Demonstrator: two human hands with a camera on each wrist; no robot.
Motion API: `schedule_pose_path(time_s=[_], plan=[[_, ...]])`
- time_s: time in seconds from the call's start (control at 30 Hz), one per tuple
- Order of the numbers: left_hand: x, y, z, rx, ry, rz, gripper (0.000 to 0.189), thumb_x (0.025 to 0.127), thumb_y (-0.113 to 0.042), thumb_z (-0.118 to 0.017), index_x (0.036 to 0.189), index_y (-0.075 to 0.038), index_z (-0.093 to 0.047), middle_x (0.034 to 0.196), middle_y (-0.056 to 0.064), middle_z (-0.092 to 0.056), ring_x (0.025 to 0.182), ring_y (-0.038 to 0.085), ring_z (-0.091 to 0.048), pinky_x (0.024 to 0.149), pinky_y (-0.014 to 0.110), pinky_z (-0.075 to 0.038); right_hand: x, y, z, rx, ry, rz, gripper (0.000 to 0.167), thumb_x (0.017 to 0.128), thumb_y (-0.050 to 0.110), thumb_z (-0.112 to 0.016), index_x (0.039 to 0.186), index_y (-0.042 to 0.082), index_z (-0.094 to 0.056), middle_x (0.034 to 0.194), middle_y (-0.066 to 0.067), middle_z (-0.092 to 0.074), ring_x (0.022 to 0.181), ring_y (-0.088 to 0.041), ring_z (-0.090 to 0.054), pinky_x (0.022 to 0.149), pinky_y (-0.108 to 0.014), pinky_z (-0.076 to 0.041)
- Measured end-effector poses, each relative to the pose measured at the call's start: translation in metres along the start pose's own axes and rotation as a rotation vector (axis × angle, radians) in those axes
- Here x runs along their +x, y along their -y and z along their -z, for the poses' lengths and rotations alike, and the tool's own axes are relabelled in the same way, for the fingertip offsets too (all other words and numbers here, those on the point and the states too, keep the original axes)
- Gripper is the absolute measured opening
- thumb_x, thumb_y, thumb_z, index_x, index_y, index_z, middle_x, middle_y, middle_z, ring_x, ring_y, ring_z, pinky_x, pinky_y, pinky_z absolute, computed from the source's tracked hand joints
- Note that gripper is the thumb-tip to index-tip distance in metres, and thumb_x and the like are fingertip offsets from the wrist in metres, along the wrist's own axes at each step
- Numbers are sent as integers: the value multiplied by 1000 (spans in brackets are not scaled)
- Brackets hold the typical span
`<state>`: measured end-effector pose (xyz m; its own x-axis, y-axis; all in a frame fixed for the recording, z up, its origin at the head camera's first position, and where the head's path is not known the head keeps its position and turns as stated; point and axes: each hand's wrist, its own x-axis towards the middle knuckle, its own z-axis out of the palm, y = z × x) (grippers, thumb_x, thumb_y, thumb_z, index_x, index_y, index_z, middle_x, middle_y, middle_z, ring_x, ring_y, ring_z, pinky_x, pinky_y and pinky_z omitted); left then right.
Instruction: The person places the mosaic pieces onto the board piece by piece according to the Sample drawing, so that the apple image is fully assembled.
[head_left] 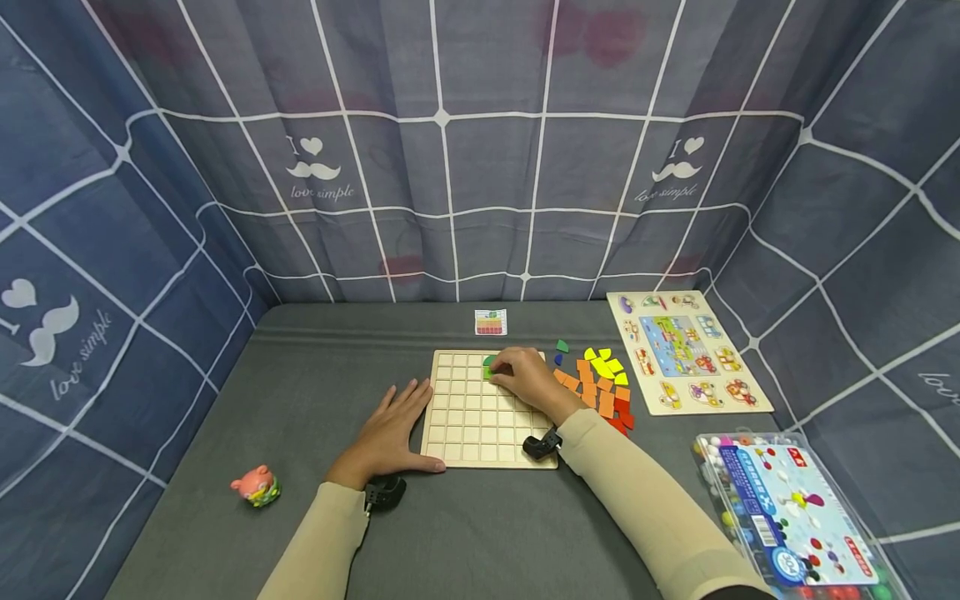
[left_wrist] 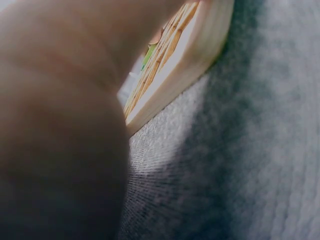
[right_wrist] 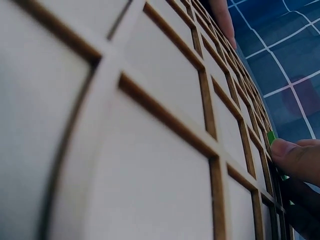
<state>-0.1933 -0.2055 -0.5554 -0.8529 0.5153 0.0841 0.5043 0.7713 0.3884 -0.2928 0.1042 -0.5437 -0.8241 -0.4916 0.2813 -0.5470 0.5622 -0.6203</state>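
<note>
A square wooden board (head_left: 457,421) with a grid of shallow cells lies in front of me. My left hand (head_left: 393,433) rests beside its left edge, fingers extended, with the thumb along the near left corner. Over the upper part of the board, my right hand (head_left: 528,379) pinches a light green piece (head_left: 487,374). A darker green piece (head_left: 489,361) sits just beyond it. In the right wrist view, the thumb (right_wrist: 283,149) meets a green piece (right_wrist: 271,136) at the grid. The left wrist view shows mostly blurred skin and the board's edge (left_wrist: 172,82).
Right of the board lie several orange pieces (head_left: 606,403), yellow pieces (head_left: 602,367) and red pieces (head_left: 622,407). A small picture card (head_left: 491,322) lies behind it. A puzzle board (head_left: 637,312), a clear bead box (head_left: 817,508) and a pink pig figure (head_left: 257,485) stand farther out.
</note>
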Motion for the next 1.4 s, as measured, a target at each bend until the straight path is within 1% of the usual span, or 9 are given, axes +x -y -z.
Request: schedule_pose_path(time_s=[0.13, 0.37, 0.63, 0.87, 1.0, 1.2, 1.4], plan=[[0, 0, 0, -7, -6, -4, 138, 70, -87, -75, 168, -4, -24, 173, 13, -20, 158, 32, -15, 125, 58, -5, 0, 1, 0, 3, 0, -5, 14, 92, 12, -85, 105, 10, -81, 107, -1, -73, 90, -10, -69, 78, -25, -57], [-1, 0, 0, -4, 2, 0, 139, 70, -87, -74, 168, -4, -23, 173, 12, -19, 159, 31, -14, 126, 56, -3, -1, 1, -2, 9, -7, -31, 15, 91, 12, -85, 106, 11, -81, 107, -1, -73, 90, -9, -68, 78, -25, -57], [-2, 0, -1, -14, 3, 4, 139, 69, -88, -73, 168, -4, -22, 173, 12, -18, 159, 31, -13, 126, 57, -3, -1, -2, -6, 14, -43, -11, 15, 90, 12, -87, 103, 10, -82, 106, -1, -74, 89, -10, -69, 79, -26, -58], [-1, 1, -4, -7, -7, 0, 139, 69, -89, -73, 168, -5, -23, 173, 12, -19, 159, 31, -14, 126, 57, -3, -3, -2, -6, 23, -38, -20, 14, 91, 12, -85, 104, 11, -81, 107, 0, -74, 92, -10, -69, 80, -25, -58], [0, 1, -5, -1, -5, 5, 140, 68, -91, -71, 168, -5, -23, 173, 12, -19, 159, 31, -14, 126, 57, -4, -4, -3, -6, 19, -55, 0, 12, 92, 9, -84, 104, 10, -82, 107, 0, -74, 91, -10, -70, 80, -25, -58], [0, 1, -6, 4, 1, 16, 141, 68, -92, -70, 169, -6, -21, 174, 10, -18, 159, 29, -12, 126, 54, -2, -4, -5, -6, 19, -71, 23, 12, 92, 7, -83, 104, 10, -82, 107, -2, -75, 92, -11, -70, 81, -27, -58], [0, 1, -6, 5, -3, 12, 141, 68, -92, -70, 168, -5, -23, 173, 11, -19, 159, 30, -14, 126, 55, -3, -6, -6, -5, 23, -70, 7, 12, 93, 10, -83, 105, 10, -82, 108, -1, -75, 94, -13, -70, 83, -28, -58]])
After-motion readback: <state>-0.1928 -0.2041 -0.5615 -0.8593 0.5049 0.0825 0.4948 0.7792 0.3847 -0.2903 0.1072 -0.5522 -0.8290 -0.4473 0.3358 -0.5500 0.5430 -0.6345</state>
